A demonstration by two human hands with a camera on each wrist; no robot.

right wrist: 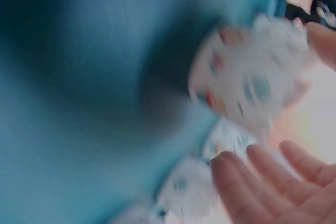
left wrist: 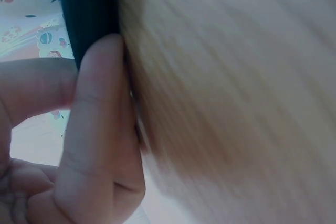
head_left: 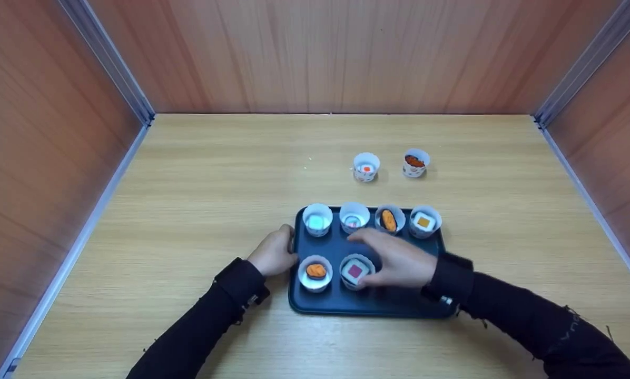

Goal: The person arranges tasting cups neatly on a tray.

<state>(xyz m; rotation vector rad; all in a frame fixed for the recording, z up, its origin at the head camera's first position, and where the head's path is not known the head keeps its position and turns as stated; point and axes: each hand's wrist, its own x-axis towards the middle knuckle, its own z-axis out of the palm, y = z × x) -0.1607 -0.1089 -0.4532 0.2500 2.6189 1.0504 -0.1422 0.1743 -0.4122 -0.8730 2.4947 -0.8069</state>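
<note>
My left hand (head_left: 273, 253) pinches the left rim of a dark tray (head_left: 399, 304); the left wrist view shows thumb and finger around that edge. Over the tray's middle, my right hand (head_left: 396, 258) has its fingers spread, the thumb by a paper cup (head_left: 346, 283) with a white square piece topped in purple. In the right wrist view the fingers stand apart from this printed cup (right wrist: 247, 77). Left of it is a cup (head_left: 315, 288) holding an orange piece. Along the tray's back stand several more cups, including one with a yellow-centred white square (head_left: 424, 222).
Two more cups stand on the table behind the tray: one with a small white and orange piece (head_left: 366, 168), one with a reddish-brown piece (head_left: 415, 162). Wooden panels (head_left: 315, 58) enclose the table (head_left: 215, 173) at the back and both sides.
</note>
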